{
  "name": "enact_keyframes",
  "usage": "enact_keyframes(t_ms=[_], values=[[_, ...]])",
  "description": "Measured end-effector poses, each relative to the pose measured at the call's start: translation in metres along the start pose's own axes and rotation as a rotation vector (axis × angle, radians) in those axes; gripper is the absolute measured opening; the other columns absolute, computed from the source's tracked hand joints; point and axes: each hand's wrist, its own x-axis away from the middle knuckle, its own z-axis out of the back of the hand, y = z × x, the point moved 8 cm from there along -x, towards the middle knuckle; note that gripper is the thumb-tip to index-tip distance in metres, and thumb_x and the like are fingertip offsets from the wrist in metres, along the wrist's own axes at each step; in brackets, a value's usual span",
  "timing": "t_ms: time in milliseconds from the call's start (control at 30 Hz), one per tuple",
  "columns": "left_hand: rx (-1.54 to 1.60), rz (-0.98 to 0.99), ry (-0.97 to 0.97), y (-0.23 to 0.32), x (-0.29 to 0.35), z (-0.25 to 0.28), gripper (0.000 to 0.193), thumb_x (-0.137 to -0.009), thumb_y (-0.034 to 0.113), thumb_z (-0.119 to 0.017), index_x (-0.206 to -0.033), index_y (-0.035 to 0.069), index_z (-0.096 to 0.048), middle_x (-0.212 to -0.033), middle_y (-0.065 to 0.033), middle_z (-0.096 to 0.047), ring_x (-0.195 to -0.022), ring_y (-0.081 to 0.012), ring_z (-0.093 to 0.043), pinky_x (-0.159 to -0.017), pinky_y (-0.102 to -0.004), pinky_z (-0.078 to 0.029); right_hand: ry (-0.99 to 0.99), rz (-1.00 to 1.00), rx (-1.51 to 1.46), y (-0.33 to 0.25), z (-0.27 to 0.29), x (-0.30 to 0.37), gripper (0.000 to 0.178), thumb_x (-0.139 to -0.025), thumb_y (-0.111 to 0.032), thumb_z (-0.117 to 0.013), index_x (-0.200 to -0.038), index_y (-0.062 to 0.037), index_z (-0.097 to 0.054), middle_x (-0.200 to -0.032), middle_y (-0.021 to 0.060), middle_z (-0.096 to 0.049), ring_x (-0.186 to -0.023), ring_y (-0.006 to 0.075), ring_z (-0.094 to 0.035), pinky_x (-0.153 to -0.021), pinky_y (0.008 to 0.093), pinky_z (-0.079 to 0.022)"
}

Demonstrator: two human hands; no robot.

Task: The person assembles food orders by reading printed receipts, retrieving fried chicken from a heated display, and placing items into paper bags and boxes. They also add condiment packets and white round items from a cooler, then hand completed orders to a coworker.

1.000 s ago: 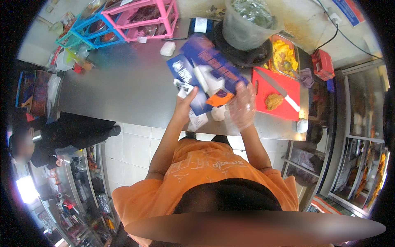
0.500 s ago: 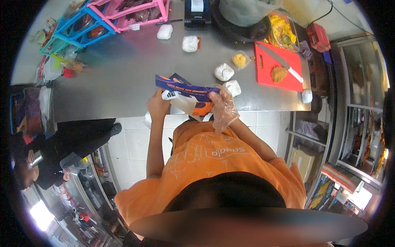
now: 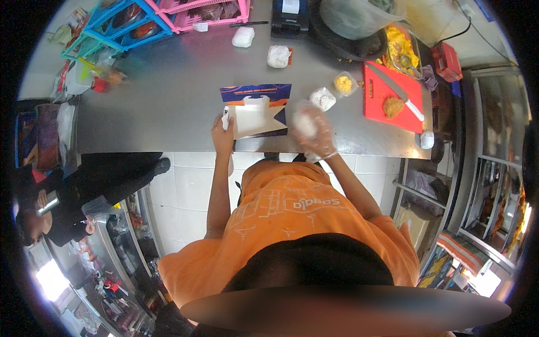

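Observation:
An unlidded cardboard food box (image 3: pixel 255 119), white inside with dark blue and orange printed flaps, sits at the table's front edge. My bare left hand (image 3: pixel 223 135) grips its left side, a small white piece with dark print by the fingers. To the box's right, my right hand (image 3: pixel 319 137) in a clear plastic glove is closed around a white wrapped bundle (image 3: pixel 306 124), slightly blurred by motion. Another white bundle (image 3: pixel 322 99) lies just beyond that hand. Further back is a small clear tub of yellow food (image 3: pixel 344 84).
A red cutting board (image 3: pixel 382 92) at right bears a knife (image 3: pixel 396 90) and a browned fried piece (image 3: pixel 393 106). Behind it stands a tray of yellow food (image 3: pixel 401 48). More white bundles (image 3: pixel 243 37), a black printer (image 3: pixel 289 19) and coloured baskets (image 3: pixel 126 25) line the back. A person (image 3: pixel 73 205) is at left.
The box has gone from being held in both hands to lying open on the table. My right hand has left it, moved right and closed on a white bundle.

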Motion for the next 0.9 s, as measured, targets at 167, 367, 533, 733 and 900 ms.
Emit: enact_keyframes(t_ms=[167, 367, 533, 733, 900], values=[[0.365, 0.169, 0.042, -0.010, 0.006, -0.013, 0.040, -0.092, 0.027, -0.056, -0.112, -0.007, -0.055, -0.104, -0.0178, -0.063, -0.094, -0.0238, -0.061, -0.083, -0.0337, -0.046, -0.240, -0.133, 0.026, 0.008, -0.097, -0.033, 0.048, -0.075, -0.026, -0.069, -0.118, -0.0082, -0.056, -0.111, 0.0206, -0.056, -0.103, 0.0324, -0.054, -0.093, 0.0409, -0.042], [0.402, 0.221, 0.197, -0.029, 0.013, -0.016, 0.040, -0.093, 0.029, -0.053, -0.115, -0.005, -0.056, -0.105, -0.0142, -0.063, -0.096, -0.0196, -0.058, -0.083, -0.0332, -0.046, -0.638, -0.247, 0.562, 0.041, -0.173, -0.039, 0.043, -0.084, -0.032, -0.058, -0.122, -0.0117, -0.055, -0.110, 0.0196, -0.058, -0.103, 0.0308, -0.055, -0.090, 0.0434, -0.044], [-0.093, 0.219, 0.187, -0.019, -0.012, 0.012, 0.052, -0.084, 0.034, -0.066, -0.113, -0.007, -0.055, -0.103, -0.0166, -0.062, -0.094, -0.0242, -0.058, -0.082, -0.0365, -0.046, -0.260, 0.159, 0.382, 0.022, -0.074, -0.026, 0.041, -0.084, -0.032, -0.058, -0.117, -0.0082, -0.056, -0.111, 0.0147, -0.060, -0.105, 0.0312, -0.055, -0.091, 0.0429, -0.042], [0.781, 0.314, 0.260, 0.048, -0.020, 0.078, 0.058, -0.086, 0.042, -0.061, -0.124, 0.000, -0.048, -0.100, -0.0143, -0.059, -0.070, -0.0135, -0.052, -0.065, -0.0280, -0.045, 0.150, -0.105, 1.203, 0.136, 0.227, -0.030, 0.079, -0.069, -0.056, -0.070, -0.127, -0.0082, -0.045, -0.108, 0.0231, -0.053, -0.102, 0.0371, -0.048, -0.086, 0.0517, -0.039], [1.565, 0.099, -0.245, 0.176, -0.030, 0.037, 0.078, -0.087, 0.063, -0.040, -0.140, 0.007, -0.029, -0.109, -0.0109, -0.054, -0.063, -0.0104, -0.042, -0.054, -0.0238, -0.039, 0.023, -0.141, 1.101, 0.173, 0.271, -0.010, 0.074, -0.070, -0.047, -0.072, -0.131, -0.0144, -0.047, -0.121, 0.0187, -0.051, -0.119, 0.0372, -0.038, -0.099, 0.0473, -0.033]])
